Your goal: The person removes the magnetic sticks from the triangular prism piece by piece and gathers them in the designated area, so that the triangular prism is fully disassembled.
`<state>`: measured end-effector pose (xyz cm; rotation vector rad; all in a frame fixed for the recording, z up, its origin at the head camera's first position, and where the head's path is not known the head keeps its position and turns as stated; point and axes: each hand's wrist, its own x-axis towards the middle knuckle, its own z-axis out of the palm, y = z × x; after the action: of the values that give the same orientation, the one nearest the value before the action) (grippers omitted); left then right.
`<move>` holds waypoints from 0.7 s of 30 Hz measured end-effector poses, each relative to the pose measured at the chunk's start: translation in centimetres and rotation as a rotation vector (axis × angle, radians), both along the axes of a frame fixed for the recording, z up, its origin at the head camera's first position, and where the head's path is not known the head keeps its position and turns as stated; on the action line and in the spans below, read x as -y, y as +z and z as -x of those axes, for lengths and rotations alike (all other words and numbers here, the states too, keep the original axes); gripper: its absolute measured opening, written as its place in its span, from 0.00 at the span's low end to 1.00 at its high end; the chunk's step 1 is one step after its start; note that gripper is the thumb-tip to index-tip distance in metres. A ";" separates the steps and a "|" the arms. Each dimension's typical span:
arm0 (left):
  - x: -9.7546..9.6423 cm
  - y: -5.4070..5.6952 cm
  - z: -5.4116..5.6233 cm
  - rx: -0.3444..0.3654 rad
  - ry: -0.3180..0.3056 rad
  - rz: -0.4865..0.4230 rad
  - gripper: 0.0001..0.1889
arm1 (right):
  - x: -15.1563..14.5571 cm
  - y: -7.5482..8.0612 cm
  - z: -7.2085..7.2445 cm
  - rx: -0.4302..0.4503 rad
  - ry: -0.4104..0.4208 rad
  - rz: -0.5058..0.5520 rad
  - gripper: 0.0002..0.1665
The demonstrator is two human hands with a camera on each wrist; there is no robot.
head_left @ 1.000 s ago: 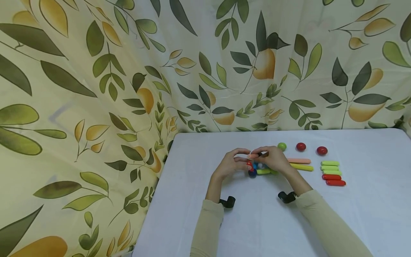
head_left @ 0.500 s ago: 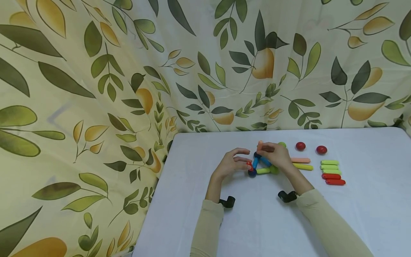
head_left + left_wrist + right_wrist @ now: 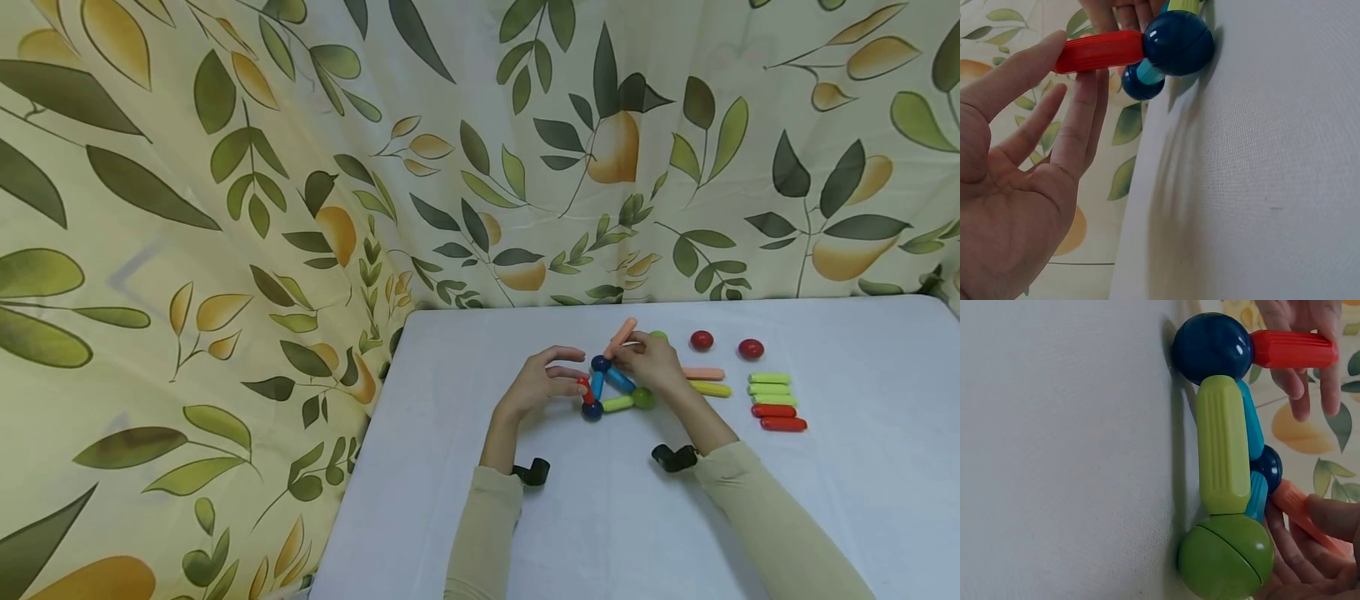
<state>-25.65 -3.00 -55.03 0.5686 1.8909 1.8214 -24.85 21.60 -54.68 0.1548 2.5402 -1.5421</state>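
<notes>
A triangle of magnetic rods and balls lies on the table: two blue rods [image 3: 620, 381], a light green rod [image 3: 618, 404], a green ball [image 3: 643, 398] and two dark blue balls. My left hand [image 3: 540, 383] pinches a red rod [image 3: 1100, 52] that stands up from the front dark blue ball [image 3: 1179, 42]. Between the thumb and fingers of my right hand [image 3: 651, 362] is a salmon rod [image 3: 621, 337], tilted to the right. Its lower end meets the back dark blue ball [image 3: 1267, 469] in the right wrist view.
Behind my right hand lie a loose green ball [image 3: 658, 336] and two red balls [image 3: 702, 340]. To its right are another salmon rod [image 3: 705, 373], a yellow rod [image 3: 710, 388], several light green rods [image 3: 770, 390] and two red rods [image 3: 783, 425]. A leaf-patterned curtain [image 3: 465, 167] hangs beyond the table.
My right hand has brought the salmon rod from near my left fingertips to the back dark blue ball, where it went from upright to leaning right. My left hand has stayed on the red rod.
</notes>
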 end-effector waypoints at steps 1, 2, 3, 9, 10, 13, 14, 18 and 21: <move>0.0 0.0 0.0 -0.001 0.001 0.002 0.32 | 0.0 0.0 0.0 -0.002 0.002 0.001 0.34; 0.0 0.0 0.0 0.000 0.003 0.002 0.32 | 0.0 -0.1 0.1 -0.005 0.005 -0.004 0.34; 0.0 0.0 0.0 0.001 0.005 0.003 0.32 | 0.0 -0.1 0.0 -0.009 0.006 -0.014 0.34; 0.1 -0.1 0.0 -0.006 0.006 0.020 0.31 | 0.0 -0.1 0.0 -0.033 0.015 -0.064 0.32; 0.1 -0.1 0.0 -0.009 0.005 0.024 0.31 | 0.0 -0.1 0.0 -0.037 0.018 -0.065 0.31; 0.1 -0.1 0.0 -0.010 0.004 0.026 0.31 | 0.1 0.0 0.0 -0.033 0.025 -0.059 0.30; 0.1 -0.2 0.1 -0.009 0.003 0.024 0.31 | 0.1 0.0 0.0 -0.028 0.026 -0.056 0.29; 0.1 -0.3 0.1 -0.010 -0.002 0.021 0.30 | 0.3 -0.1 0.0 -0.008 0.027 -0.032 0.27; 0.1 -0.4 0.1 -0.016 -0.004 0.024 0.30 | 0.3 -0.1 0.0 -0.008 0.021 -0.031 0.25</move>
<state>-25.79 -3.10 -55.38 0.5800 1.9180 1.7944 -24.81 21.29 -54.76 0.1259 2.5641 -1.4990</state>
